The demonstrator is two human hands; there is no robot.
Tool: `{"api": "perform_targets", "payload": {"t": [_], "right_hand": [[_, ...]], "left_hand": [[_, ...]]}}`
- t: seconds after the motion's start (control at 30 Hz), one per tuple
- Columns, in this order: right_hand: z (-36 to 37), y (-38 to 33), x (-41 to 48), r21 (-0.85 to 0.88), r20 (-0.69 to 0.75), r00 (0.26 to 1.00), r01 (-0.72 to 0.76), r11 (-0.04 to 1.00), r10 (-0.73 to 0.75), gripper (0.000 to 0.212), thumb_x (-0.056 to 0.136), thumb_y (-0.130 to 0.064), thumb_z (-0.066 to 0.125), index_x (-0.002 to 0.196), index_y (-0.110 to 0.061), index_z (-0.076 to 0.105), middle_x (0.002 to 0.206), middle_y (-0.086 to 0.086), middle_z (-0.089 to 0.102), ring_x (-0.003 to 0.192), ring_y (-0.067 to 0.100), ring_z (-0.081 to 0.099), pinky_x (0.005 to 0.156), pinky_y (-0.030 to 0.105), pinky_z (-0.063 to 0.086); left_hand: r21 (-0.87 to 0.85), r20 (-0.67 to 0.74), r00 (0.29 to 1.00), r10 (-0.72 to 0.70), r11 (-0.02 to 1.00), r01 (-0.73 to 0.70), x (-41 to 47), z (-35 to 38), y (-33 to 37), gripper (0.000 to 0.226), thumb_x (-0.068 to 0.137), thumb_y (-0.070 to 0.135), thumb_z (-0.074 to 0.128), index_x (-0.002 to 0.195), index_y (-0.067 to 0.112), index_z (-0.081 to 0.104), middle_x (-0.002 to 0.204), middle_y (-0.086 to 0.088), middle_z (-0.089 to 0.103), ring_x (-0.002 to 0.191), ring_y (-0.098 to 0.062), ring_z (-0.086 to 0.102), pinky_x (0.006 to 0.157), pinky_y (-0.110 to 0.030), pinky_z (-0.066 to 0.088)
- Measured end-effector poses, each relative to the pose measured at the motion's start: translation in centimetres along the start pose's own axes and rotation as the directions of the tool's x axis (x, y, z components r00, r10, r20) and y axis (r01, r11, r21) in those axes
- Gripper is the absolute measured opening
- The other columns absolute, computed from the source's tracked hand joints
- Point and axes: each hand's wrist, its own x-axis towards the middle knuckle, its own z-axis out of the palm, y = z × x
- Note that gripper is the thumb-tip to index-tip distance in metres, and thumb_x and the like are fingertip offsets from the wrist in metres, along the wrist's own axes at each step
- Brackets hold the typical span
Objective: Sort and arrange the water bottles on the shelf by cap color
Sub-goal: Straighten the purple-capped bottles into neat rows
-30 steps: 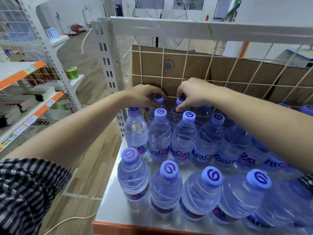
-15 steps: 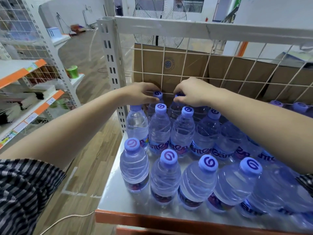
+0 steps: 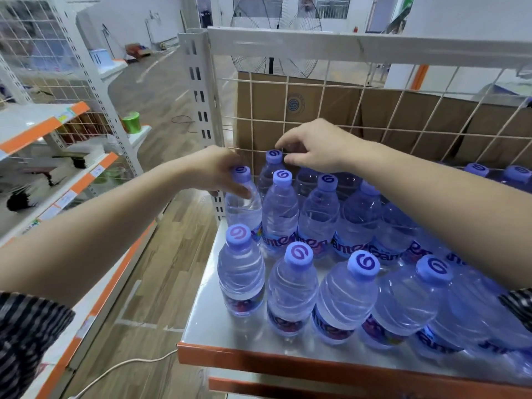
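Left hand (image 3: 218, 175) grips the end bottle (image 3: 243, 210) at its shoulder, just under the cap, at the far left of the shelf (image 3: 201, 321). This is judged a hold for shifting it upright without tipping its neighbours. Right hand (image 3: 312, 148) hovers with fingers loosely curled, holding nothing, just beside the cap of a back-row bottle (image 3: 273, 156) against the wire grille (image 3: 359, 128). Other bottles stand in rows to the right.

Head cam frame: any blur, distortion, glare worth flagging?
Head view: wide-angle warp bows the shelf's top rail and wire grid; the left-side shelving is motion-smeared; front-row water bottles are sharp; soft sheen on the steel shelf.
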Motion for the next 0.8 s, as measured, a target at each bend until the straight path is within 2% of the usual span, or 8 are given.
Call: {"api": "perform_targets", "payload": {"t": [0.1, 0.17, 0.23, 0.33, 0.47, 0.57, 0.7, 0.8], "right_hand": [[1.2, -0.9, 1.0, -0.052, 0.058, 0.998, 0.017, 0.998, -0.014, 0.035, 0.096, -0.024, 0.056, 0.131, -0.019, 0.061, 0.129, 0.003, 0.064, 0.117, 0.023, 0.057, 0.096, 0.031, 0.045], [1.5, -1.2, 1.6, -0.081, 0.043, 0.999, 0.032, 0.996, -0.028, 0.034, 0.096, -0.021, 0.055, 0.129, -0.017, 0.063, 0.129, 0.005, 0.064, 0.119, 0.025, 0.056, 0.098, 0.034, 0.045], [1.4, -1.3, 2.2, -0.080, 0.025, 0.999, 0.032, 0.996, -0.031, 0.034, 0.095, -0.020, 0.057, 0.128, -0.016, 0.064, 0.127, 0.006, 0.065, 0.117, 0.025, 0.057, 0.099, 0.037, 0.045], [1.4, -1.2, 3.1, -0.072, 0.035, 0.999, 0.016, 0.997, -0.013, 0.035, 0.093, -0.019, 0.062, 0.127, -0.015, 0.064, 0.125, 0.006, 0.066, 0.114, 0.025, 0.059, 0.097, 0.037, 0.048], [1.6, -1.1, 4.3, -0.034, 0.063, 0.998, -0.019, 0.999, 0.021, 0.036, 0.090, -0.019, 0.066, 0.126, -0.015, 0.065, 0.120, 0.007, 0.068, 0.108, 0.025, 0.062, 0.093, 0.037, 0.050], [1.9, -1.0, 4.6, -0.077, 0.100, 0.995, -0.014, 0.997, 0.022, 0.035, 0.086, -0.026, 0.071, 0.120, -0.015, 0.068, 0.114, 0.008, 0.070, 0.104, 0.027, 0.062, 0.088, 0.036, 0.050], [2.4, -1.0, 4.7, -0.111, 0.105, 0.994, -0.019, 0.994, 0.031, 0.035, 0.085, -0.029, 0.072, 0.117, -0.016, 0.069, 0.113, 0.007, 0.069, 0.106, 0.027, 0.059, 0.089, 0.038, 0.050], [2.4, -0.8, 4.5, -0.089, 0.067, 0.997, -0.031, 0.996, 0.037, 0.033, 0.083, -0.028, 0.074, 0.113, -0.015, 0.070, 0.109, 0.006, 0.068, 0.101, 0.026, 0.059, 0.086, 0.037, 0.050]], "left_hand": [[0.057, -0.067, 0.996, 0.054, 0.997, -0.050, -0.1, -0.3, -0.1, 0.031, 0.074, 0.037, 0.084, 0.076, 0.024, 0.055, 0.075, 0.000, 0.058, 0.052, -0.007, 0.065, 0.045, -0.022, 0.054], [0.079, -0.077, 0.995, 0.065, 0.995, -0.059, 0.0, -0.8, -0.5, 0.025, 0.074, 0.030, 0.084, 0.081, 0.022, 0.062, 0.077, -0.002, 0.064, 0.049, 0.001, 0.063, 0.046, -0.023, 0.055], [0.135, -0.110, 0.993, 0.049, 0.990, -0.034, 0.3, -1.1, -0.8, 0.031, 0.073, 0.029, 0.084, 0.090, 0.011, 0.066, 0.081, -0.007, 0.068, 0.051, -0.003, 0.065, 0.055, -0.030, 0.058], [0.227, -0.197, 0.979, 0.052, 0.974, -0.006, 1.1, -1.1, -1.1, 0.042, 0.072, 0.033, 0.084, 0.097, 0.004, 0.067, 0.084, -0.011, 0.069, 0.067, -0.023, 0.065, 0.070, -0.038, 0.055], [0.196, -0.292, 0.954, 0.072, 0.980, -0.013, 2.6, -0.5, -1.4, 0.044, 0.071, 0.036, 0.085, 0.094, 0.005, 0.063, 0.084, -0.009, 0.061, 0.076, -0.026, 0.052, 0.064, -0.032, 0.037], [0.217, -0.303, 0.948, 0.098, 0.976, -0.031, 3.4, -0.1, -1.4, 0.045, 0.071, 0.038, 0.084, 0.091, 0.005, 0.060, 0.082, -0.006, 0.054, 0.076, -0.024, 0.047, 0.063, -0.032, 0.029], [0.204, -0.278, 0.954, 0.108, 0.978, -0.052, 3.7, -0.4, -1.7, 0.043, 0.072, 0.039, 0.083, 0.089, 0.008, 0.059, 0.082, -0.007, 0.058, 0.074, -0.026, 0.050, 0.063, -0.033, 0.034], [0.118, -0.286, 0.955, 0.080, 0.992, -0.048, 3.8, -0.4, -1.8, 0.040, 0.071, 0.035, 0.084, 0.081, 0.008, 0.056, 0.078, -0.011, 0.060, 0.073, -0.030, 0.059, 0.064, -0.037, 0.043]]}}
